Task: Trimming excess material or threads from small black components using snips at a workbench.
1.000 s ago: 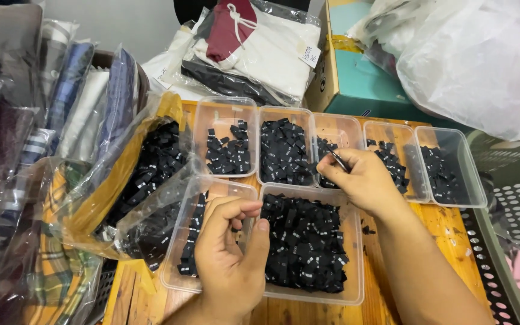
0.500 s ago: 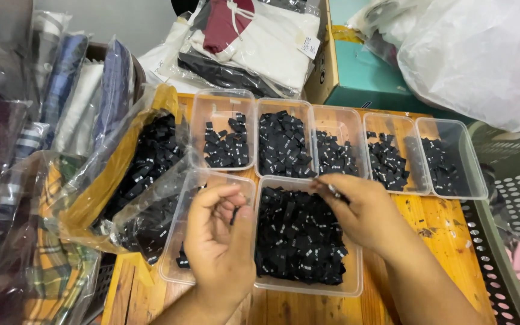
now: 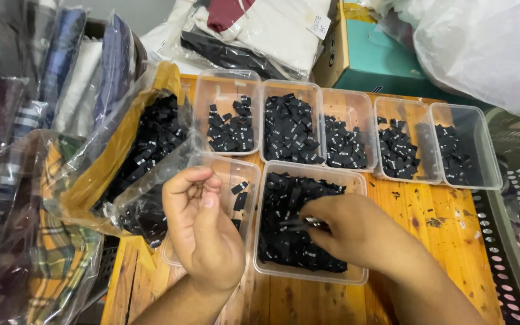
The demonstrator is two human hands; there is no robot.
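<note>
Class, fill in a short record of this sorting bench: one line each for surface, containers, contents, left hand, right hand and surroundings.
Surface: wooden table.
Containers: five clear plastic tubs in a back row, two more in front.
Contents: small black fabric labels in every tub.
Left hand: raised over the nearly empty front tub, fingers curled; whether it holds anything cannot be told.
Right hand: reaching into the large front tub, fingertips pinching among the labels.
Surroundings: open plastic bag of labels at left, bagged garments beyond, teal box behind.

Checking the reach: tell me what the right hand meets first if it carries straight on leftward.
Probably the heap of small black fabric labels in the large clear plastic tub; the right hand already seems to touch them.
</note>
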